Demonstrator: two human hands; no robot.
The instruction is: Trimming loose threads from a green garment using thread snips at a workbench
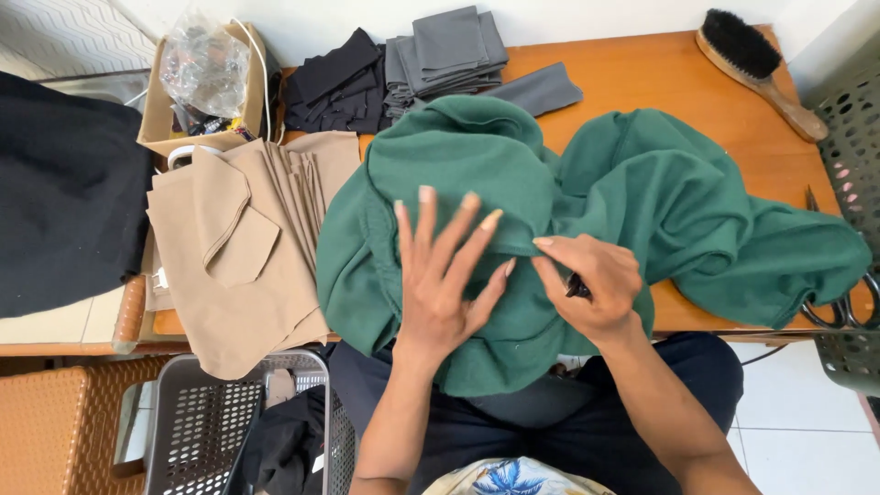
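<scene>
Left hand [440, 275] spread flat on green garment [642, 192], right hand [591, 284] pinching a dark tool (kind unclear), cardboard box [158, 110] holding crumpled plastic [206, 64]

Your left hand [440, 275] lies flat with fingers spread on the green garment [660, 211], heaped on the wooden table [642, 73]. Your right hand [591, 284] pinches a fold just beside it, a small dark tool [577, 288] tucked in the palm. Tan fabric pieces [238, 247] sit left, a brush [756, 64] far right.
</scene>
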